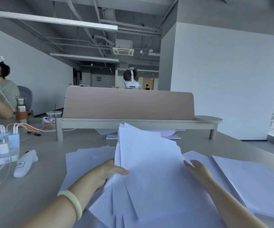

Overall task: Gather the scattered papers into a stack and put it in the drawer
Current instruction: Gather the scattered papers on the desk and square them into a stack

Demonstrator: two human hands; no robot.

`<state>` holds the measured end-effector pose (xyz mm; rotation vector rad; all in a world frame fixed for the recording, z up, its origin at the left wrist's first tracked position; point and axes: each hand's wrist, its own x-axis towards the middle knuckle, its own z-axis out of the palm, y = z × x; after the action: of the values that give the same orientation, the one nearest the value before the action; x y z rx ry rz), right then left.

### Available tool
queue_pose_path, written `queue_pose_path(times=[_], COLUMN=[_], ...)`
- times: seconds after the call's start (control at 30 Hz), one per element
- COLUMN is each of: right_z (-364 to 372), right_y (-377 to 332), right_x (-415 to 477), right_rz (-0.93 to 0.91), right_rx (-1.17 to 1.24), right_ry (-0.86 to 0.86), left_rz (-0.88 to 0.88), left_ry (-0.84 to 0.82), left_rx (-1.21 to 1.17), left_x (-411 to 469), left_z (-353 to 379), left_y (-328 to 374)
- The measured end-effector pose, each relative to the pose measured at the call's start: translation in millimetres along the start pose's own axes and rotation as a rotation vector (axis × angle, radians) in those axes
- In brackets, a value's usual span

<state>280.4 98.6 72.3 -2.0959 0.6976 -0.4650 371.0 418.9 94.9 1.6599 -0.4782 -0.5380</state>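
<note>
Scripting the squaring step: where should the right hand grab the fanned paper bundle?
Take the fanned bundle by its right long edge, from the right, opposite the left hand, whose thumb pinches the left edge. Sheets splay unevenly, so opposed side grips likely square them. The right hand lies open there.

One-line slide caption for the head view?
Left hand grips a fanned sheaf of papers, right hand touching its edge, above loose sheets.
</note>
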Motion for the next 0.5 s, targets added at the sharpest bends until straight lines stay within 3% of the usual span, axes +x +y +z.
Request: queue_pose_path(times=[0.17,0.27,0.4,0.5], right_z=[-11,-17,-33,-33], right_y=[-10,-9,-3,-1], right_x=[-2,11,12,10], right_rz=[-0.144,-0.095,0.016,0.058], right_rx=[0.196,0.346,0.361,0.470], right_ry=[-0.047,-0.060,-0.427,-0.537], left_rz=[0.120,0.145,0.150,0.123], left_ry=[-0.021,-0.020,-0.036,-0.039], left_rx=[-0.028,-0.022,-0.035,-0.006], left_x=[-12,-15,-13,-11], left_z=[-10,-21,-31,-31], left_y=[12,14,11,10])
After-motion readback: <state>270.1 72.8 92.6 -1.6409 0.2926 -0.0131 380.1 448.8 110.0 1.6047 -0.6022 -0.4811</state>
